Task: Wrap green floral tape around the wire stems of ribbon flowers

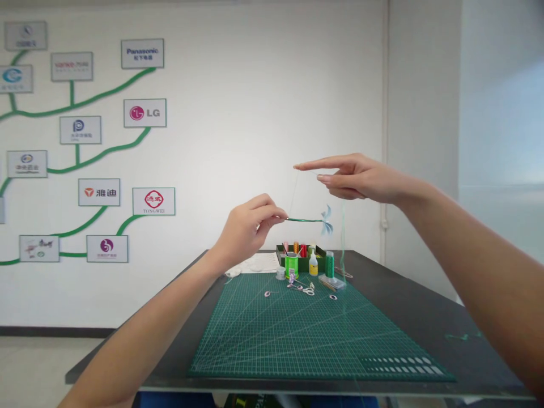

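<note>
1. pinching green stem (306, 220) in left hand (254, 218), level, up off bench (408, 309), with pale-blue petals (327, 222) at right end.
2. looks like winding thread (293, 191) onto stem; needs even tension.
3. carrying thread over forefinger of right hand (359, 177), seemingly pinched below thumb.
4. got room over mat (289, 345) between near corners; watch box (304, 264) toward bench's far edge, hanging tail (343, 238).

Over on the white wall (238, 124), logo placards (142, 54) are hanging along curving green strips (72, 93), an LG sign (145, 113) among them; a thin pipe (385, 113) is running down farther right.
</note>
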Tool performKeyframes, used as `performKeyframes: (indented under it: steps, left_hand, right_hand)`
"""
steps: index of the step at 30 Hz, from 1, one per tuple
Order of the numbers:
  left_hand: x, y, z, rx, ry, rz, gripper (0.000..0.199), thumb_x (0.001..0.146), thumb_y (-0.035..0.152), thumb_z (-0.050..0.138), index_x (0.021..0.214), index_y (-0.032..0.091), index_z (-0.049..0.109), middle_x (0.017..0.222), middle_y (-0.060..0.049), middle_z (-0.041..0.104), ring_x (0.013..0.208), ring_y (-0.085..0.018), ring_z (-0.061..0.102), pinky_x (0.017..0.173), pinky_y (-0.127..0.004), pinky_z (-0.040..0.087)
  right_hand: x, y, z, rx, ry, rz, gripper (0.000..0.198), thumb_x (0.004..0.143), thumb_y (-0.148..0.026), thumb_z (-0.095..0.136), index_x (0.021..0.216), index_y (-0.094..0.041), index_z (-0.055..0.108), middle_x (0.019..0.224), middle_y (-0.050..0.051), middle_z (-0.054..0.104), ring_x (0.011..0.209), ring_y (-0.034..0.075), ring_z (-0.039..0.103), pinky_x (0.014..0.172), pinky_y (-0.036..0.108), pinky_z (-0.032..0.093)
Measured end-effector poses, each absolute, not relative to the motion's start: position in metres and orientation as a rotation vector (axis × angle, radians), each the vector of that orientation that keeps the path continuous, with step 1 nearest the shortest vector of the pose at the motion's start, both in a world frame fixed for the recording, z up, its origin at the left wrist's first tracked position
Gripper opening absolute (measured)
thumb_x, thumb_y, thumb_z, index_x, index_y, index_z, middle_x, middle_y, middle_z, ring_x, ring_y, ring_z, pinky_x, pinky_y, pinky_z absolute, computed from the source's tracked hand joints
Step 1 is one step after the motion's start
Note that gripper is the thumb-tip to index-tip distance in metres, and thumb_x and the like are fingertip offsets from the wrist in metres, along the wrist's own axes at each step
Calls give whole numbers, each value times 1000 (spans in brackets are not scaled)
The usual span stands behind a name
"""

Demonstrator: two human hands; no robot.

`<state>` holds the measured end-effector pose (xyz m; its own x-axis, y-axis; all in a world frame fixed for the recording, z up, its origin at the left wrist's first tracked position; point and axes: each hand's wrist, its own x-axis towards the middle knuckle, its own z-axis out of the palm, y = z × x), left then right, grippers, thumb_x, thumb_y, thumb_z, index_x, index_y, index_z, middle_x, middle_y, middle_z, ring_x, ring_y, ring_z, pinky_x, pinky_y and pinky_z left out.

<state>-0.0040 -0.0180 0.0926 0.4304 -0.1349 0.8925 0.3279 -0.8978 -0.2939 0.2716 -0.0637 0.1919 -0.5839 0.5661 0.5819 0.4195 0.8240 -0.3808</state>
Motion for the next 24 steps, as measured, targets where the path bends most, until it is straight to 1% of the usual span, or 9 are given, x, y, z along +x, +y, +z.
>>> performKeyframes:
  steps: [3,6,10,15,18,21,24]
  left_hand:
    - [-7,-23,108,-2274,-157,-1437,21,101,5,61,97,20,76,90,-2,73,76,-13,64,68,-25,51]
    - [-9,-30,119,-2290,-140,-1430,20,100,5,64,96,20,77,90,-2,74,76,-13,65,68,-26,52]
    - [-9,-38,127,-2299,-119,-1458,18,99,6,66,96,20,77,89,-2,73,78,-13,66,69,-27,52]
    - [-4,-44,130,-2326,-144,-1476,17,101,10,66,97,20,78,91,-3,74,78,-14,65,68,-28,52]
    - [0,-46,131,-2339,-148,-1513,15,100,9,67,97,20,77,91,-3,73,77,-14,65,68,-28,51]
    - [2,-46,131,-2354,-154,-1559,15,99,7,68,103,19,76,88,-2,71,76,-13,63,68,-28,51]
    - [0,-46,129,-2353,-169,-1564,20,101,8,65,109,21,78,89,-2,70,76,-14,63,69,-29,52]
  right_hand:
    - [272,-52,191,-710,-2278,329,53,105,-33,67,155,-18,63,55,-11,28,46,6,27,43,19,22]
    - [273,-40,184,-751,-2296,382,54,107,-33,63,160,-19,58,58,-11,29,49,8,24,44,21,20]
    - [274,-32,169,-839,-2355,401,53,107,-35,61,158,-21,60,58,-10,29,49,9,24,43,21,18]
    - [280,-37,159,-861,-2417,382,58,108,-47,60,157,-18,60,55,-11,27,46,8,22,41,21,16]
    - [283,-43,157,-920,-2422,358,64,108,-54,58,158,-14,58,54,-11,32,45,9,26,41,23,17]
    - [284,-48,154,-991,-2433,357,68,108,-55,58,162,-13,54,51,-11,34,45,10,28,42,23,20]
    - [283,-52,145,-1022,-2473,396,69,109,-56,54,164,-14,51,50,-12,30,44,10,26,43,23,21]
